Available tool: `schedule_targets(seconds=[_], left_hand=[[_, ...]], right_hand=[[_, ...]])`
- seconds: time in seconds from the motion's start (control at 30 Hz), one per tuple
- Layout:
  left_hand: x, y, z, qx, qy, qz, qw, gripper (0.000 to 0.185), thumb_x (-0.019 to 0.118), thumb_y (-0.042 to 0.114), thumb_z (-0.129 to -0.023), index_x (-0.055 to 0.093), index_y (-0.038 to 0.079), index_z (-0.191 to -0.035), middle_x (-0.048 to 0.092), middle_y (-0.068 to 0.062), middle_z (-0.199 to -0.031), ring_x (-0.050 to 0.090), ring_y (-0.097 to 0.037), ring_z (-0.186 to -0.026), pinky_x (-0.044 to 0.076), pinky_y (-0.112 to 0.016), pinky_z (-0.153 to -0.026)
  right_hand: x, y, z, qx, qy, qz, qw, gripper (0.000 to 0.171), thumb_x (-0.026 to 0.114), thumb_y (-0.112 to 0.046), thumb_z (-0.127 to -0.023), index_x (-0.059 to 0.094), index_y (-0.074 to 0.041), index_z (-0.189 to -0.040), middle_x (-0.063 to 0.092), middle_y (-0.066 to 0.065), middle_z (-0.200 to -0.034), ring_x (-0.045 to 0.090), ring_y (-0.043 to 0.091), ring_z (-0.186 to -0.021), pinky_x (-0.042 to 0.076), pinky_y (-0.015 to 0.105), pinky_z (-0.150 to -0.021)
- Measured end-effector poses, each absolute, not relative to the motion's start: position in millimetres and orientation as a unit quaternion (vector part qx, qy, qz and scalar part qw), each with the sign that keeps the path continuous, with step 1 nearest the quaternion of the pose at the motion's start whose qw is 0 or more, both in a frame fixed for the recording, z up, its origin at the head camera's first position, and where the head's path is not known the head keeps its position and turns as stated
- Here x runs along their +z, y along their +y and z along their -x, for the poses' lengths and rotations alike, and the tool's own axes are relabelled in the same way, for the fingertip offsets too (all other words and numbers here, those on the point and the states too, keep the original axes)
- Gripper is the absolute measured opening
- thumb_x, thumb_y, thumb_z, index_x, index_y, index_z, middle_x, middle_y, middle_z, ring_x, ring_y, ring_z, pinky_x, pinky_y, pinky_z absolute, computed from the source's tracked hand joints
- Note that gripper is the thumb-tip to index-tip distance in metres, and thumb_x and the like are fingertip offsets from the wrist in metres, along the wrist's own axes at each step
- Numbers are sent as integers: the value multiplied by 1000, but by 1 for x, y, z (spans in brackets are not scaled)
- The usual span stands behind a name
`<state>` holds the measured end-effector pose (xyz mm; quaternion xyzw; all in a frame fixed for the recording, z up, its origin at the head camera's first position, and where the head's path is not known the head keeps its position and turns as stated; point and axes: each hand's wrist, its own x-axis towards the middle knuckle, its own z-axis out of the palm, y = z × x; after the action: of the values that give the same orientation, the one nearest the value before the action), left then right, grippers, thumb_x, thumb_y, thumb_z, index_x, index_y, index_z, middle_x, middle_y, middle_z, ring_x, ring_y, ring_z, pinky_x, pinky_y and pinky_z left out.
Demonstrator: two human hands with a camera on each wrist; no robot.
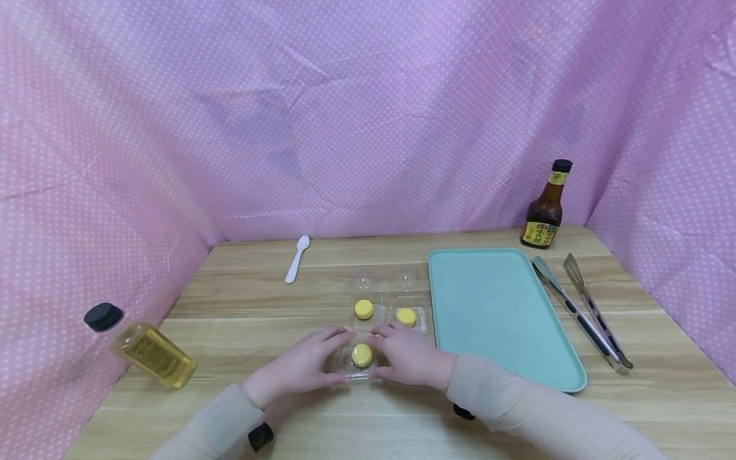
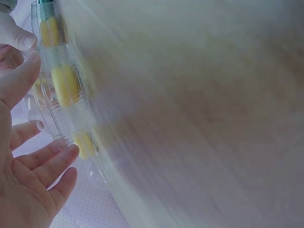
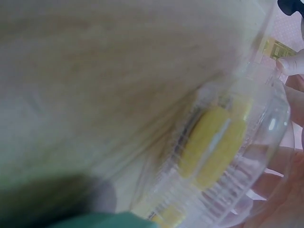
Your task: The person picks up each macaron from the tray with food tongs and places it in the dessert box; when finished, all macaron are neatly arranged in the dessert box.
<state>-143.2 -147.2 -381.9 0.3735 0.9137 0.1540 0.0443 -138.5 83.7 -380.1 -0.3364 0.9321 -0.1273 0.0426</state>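
Clear container, yellow macaron inside

Both forearms angle inward, the left hand and right hand close together, fingers loosely curved.

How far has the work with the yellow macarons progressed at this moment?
Two clear plastic cases already stand open, each holding a yellow macaron. In hand: the left hand and right hand hold the nearest clear plastic case. Left: the mint-green rectangular tray bears nothing.

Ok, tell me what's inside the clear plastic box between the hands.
The clear plastic box holds one yellow macaron. Both hands cover the box's sides, hiding any contents there.
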Motion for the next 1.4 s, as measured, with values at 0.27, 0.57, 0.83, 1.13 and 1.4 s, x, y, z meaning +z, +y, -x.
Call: schedule_targets(seconds=[0.27,0.57,0.83,1.13,1.4], left_hand=[[-386,-148,144,167,911,-374,36,75,76,40,-76,48,7,-137,52,-12,-132,55,-28,-118,46,-45,-100],[-391,-150,146,182,909,-374,31,77,80,38,-72,50,8,-135,56,-4,-122,58,-17,-108,50,-38,-95],[-392,-150,146,189,905,-381,26,74,80,36,-72,50,6,-133,56,-6,-118,59,-18,-104,52,-37,-90],[-393,-151,146,185,905,-381,34,75,79,37,-73,48,6,-135,55,-6,-121,59,-18,-106,52,-37,-91],[-391,-152,147,179,905,-381,53,77,78,38,-74,46,7,-137,53,-4,-124,56,-18,-112,48,-38,-97]], right_hand=[[-382,84,139,-134,930,341,31,58,71,-43,-81,59,-10,-127,56,9,-132,51,27,-122,45,42,-101],[-382,82,140,-128,928,349,15,57,73,-43,-79,61,-10,-124,60,8,-128,54,26,-119,45,40,-101],[-382,81,140,-118,929,352,12,57,72,-43,-80,61,-10,-125,60,9,-129,55,27,-118,46,40,-101],[-385,81,140,-119,928,352,15,57,73,-43,-80,61,-10,-125,59,10,-129,55,28,-118,46,41,-100],[-385,82,140,-119,927,354,14,58,73,-42,-80,60,-10,-126,59,10,-130,55,28,-118,46,41,-100]])
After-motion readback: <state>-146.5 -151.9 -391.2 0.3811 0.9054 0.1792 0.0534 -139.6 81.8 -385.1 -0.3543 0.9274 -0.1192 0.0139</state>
